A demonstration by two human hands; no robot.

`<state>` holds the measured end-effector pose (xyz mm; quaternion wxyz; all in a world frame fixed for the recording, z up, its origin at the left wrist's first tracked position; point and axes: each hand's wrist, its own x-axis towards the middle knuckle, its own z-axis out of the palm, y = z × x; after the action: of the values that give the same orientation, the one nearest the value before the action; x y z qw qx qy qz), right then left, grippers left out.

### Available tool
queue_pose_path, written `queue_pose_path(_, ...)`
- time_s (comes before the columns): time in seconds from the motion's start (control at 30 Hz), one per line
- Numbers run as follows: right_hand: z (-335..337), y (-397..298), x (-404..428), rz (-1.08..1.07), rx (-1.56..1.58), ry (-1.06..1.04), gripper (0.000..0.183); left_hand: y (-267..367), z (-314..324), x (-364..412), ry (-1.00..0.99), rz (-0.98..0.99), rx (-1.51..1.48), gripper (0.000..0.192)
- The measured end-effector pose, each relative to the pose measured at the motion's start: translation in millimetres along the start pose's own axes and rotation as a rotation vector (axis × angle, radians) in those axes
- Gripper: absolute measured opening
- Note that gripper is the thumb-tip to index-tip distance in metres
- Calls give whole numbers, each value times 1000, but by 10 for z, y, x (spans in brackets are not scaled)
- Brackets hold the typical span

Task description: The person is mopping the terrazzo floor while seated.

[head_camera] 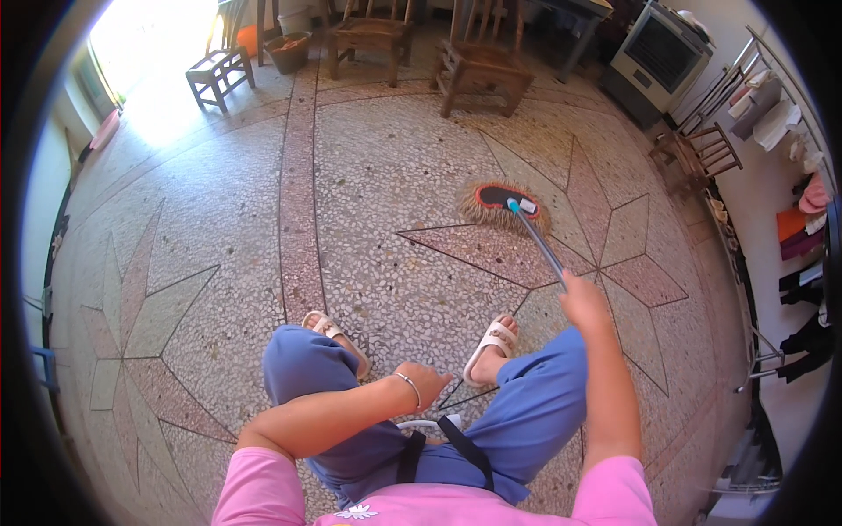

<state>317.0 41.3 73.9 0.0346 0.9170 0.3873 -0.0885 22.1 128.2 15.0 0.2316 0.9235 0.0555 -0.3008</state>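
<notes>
My right hand [585,302] grips the grey metal pole [543,246] of a flat mop, out to the right of my knee. The mop head [503,204], with shaggy tan fringe, an orange-edged dark top and a teal joint, lies flat on the terrazzo floor [368,197] ahead. My left hand [426,386], with a silver bracelet [411,389] at its wrist, hangs in front of my lap with fingers curled. Nothing shows in it, though its underside is hidden. Below it are a white curved piece [427,424] and black straps [464,444].
Wooden chairs [487,69] and a smaller stool-like chair [220,72] stand along the far side, beside a bucket [288,52]. At the far right are a large boxy appliance [658,56], another wooden chair [691,158] and a rack of hanging clothes [766,112]. A pink basin [105,130] leans at left.
</notes>
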Motion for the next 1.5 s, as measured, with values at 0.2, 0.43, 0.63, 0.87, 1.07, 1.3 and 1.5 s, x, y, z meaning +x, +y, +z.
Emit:
queue_pose_path(0.2,450,-373,354,-11,-69,-4,32,-103,-24,150,24,-112,-30,41)
queue_pose_path(0.43,-57,-38,-827,-132,-58,-173,53,61,-34,6,10,2,46,50)
queue_pose_path(0.63,-952,-9,-1647,-182,-55,-235,45,151,7,-235,-20,133,70,56)
queue_pose_path(0.87,-824,-403,-1314,-97,-84,-223,43,67,65,-266,-14,116,26,59)
queue_pose_path(1.07,-71,-714,-377,-211,-77,-95,40,-63,27,-100,8,-19,-20,55)
queue_pose_path(1.3,667,-1012,-120,-97,7,-42,43,-153,-3,125,66,-129,-53,32)
queue_pose_path(1.5,197,-481,-1289,-276,-12,-195,54,-121,150,-1,56,-102,-1,35)
